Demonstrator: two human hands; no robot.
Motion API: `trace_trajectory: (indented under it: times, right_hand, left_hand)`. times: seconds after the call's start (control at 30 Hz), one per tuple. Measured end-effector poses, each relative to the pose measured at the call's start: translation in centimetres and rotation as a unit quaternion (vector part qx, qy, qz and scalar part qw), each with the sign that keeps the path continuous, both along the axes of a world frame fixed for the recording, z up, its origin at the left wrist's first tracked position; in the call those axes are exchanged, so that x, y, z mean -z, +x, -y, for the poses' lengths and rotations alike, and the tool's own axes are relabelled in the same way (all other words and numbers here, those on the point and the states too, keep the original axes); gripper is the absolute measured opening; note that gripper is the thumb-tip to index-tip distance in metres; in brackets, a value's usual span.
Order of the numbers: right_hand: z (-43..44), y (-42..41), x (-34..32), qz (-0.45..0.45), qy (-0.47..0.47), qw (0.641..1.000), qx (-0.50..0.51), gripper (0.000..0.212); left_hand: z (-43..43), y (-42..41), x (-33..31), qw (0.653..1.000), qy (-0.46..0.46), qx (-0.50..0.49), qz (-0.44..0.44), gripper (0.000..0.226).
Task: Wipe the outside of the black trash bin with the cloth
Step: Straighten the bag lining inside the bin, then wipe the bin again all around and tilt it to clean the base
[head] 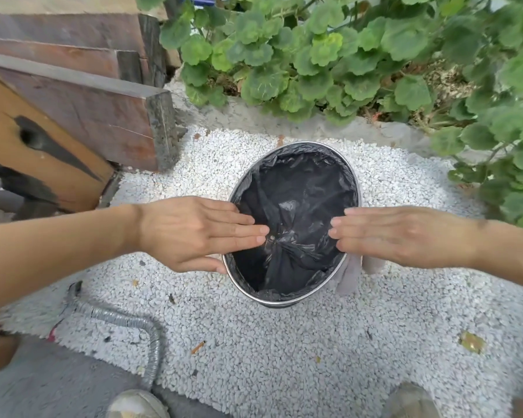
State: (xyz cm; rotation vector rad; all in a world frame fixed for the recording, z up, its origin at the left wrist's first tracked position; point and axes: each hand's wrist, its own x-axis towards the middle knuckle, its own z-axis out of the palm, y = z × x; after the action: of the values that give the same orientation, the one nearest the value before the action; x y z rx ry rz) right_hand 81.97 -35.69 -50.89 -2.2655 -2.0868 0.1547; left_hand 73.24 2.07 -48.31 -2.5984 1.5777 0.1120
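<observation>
The black trash bin (280,300) stands on white gravel, seen from above, with a metal rim and a black plastic liner (296,206) inside. My left hand (191,233) lies flat over the bin's left rim, fingers straight and pointing right, thumb at the rim's outer edge. My right hand (405,236) reaches over the right rim with straight fingers pointing left. A grey cloth (349,276) hangs from beneath my right palm, outside the bin's right wall. The right thumb is hidden under the hand.
Dark wooden beams (103,116) lie to the left, close to the bin. Green leafy plants (329,55) fill the back and right behind a concrete kerb. A grey corrugated hose (127,321) curves on the gravel at front left. My shoes (136,405) show at the bottom edge.
</observation>
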Motion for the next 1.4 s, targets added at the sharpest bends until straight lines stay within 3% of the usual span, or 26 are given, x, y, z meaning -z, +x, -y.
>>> trace_trajectory:
  times: [0.07,0.17,0.23,0.33,0.5,0.6,0.63,0.7,0.8,0.97,1.07,1.17,1.27,1.4]
  right_hand:
    - [0.2,1.5,-0.6,0.005,-0.035,0.999,0.01,0.061]
    - [1.0,3.1,-1.2,0.022,-0.094,0.995,0.009,0.103]
    - [1.0,3.1,-0.9,0.039,-0.098,0.994,-0.008,0.112]
    - [0.5,2.4,-0.6,0.02,-0.066,0.998,-0.004,0.101]
    - [-0.4,2.4,-1.6,0.003,-0.04,0.999,-0.008,0.05]
    - [-1.0,3.7,-2.4,-0.006,-0.108,0.994,0.015,0.07]
    - [-1.3,4.2,-2.7,-0.005,-0.109,0.994,0.018,0.072]
    - [-2.4,5.5,-3.9,0.031,-0.094,0.995,0.024,0.055]
    - [-4.6,8.3,-5.5,0.053,-0.051,0.997,-0.006,0.072]
    - [-9.2,12.2,-6.3,0.003,-0.07,0.997,0.028,0.061]
    - [-11.5,13.5,-5.4,-0.049,0.023,0.991,0.127,0.049]
    - [-12.7,13.9,-4.0,-0.106,0.118,0.951,0.265,0.044]
    - [-12.8,14.0,-3.5,-0.163,0.139,0.887,0.409,0.042]
    - [-11.5,14.6,-4.4,-0.367,0.125,0.754,0.531,0.036]
  left_hand:
    - [0.2,-0.4,0.5,1.0,0.015,-0.017,-0.01,0.067]
    - [1.4,-1.9,1.9,0.997,-0.008,-0.078,0.006,0.069]
    - [1.8,-2.6,2.6,0.995,-0.016,-0.102,0.012,0.07]
    - [1.8,-2.4,2.3,0.995,-0.021,-0.097,0.02,0.069]
    - [1.6,-0.3,0.7,0.999,0.034,-0.017,0.027,0.062]
    - [1.5,0.5,-0.2,0.998,0.051,-0.013,0.025,0.062]
    - [1.3,0.8,-0.4,0.998,0.057,-0.017,0.018,0.064]
    - [0.6,1.4,-1.1,0.997,0.068,-0.036,-0.005,0.068]
    - [-1.4,2.6,-2.7,0.996,0.038,-0.078,-0.033,0.066]
    - [-4.2,5.4,-4.8,0.986,0.012,-0.154,-0.069,0.063]
    - [-5.7,6.7,-4.9,0.959,-0.067,-0.265,-0.073,0.061]
    - [-6.5,7.8,-4.3,0.923,-0.135,-0.354,-0.07,0.048]
    - [-6.4,8.8,-3.9,0.898,-0.194,-0.389,-0.072,0.061]
    - [-5.7,10.1,-3.3,0.865,-0.242,-0.433,-0.078,0.065]
